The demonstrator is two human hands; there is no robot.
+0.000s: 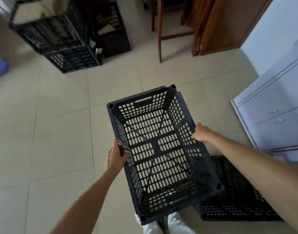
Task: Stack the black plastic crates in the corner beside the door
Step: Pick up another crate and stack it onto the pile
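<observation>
Floor (60,115): pale tile, open between the person and the far wall.
Crate (155,146): black, perforated, nothing in it, open side up; held in front of the person's legs, apparently off the tiles, far end swung slightly right.
Left hand (115,157): clamped on the left long wall, fingers curled over the rim.
Right hand (202,133): on the right long wall further forward, fingers hooked over the rim; thumb not visible.
Hands: well apart, one on each side, crate between them.
Second crate (237,200): on the tiles at the person's right, partly under the held one's near corner.
Stack (60,48): black crates at far left, blurred; well apart from the held crate.
Door (221,27): wooden, far right, chair (159,31) just beside it; cabinet (276,115) along the right.
Risk 1: staggered grips on the long walls, not the end handles; the crate could twist or slip from the right fingers.
Risk 2: the near corner could catch the second crate in turning.
Risk 3: chair legs stood near the likely path; a clip seemed possible.
Risk 4: landing off the corner posts, it could sit crooked on the stack.
</observation>
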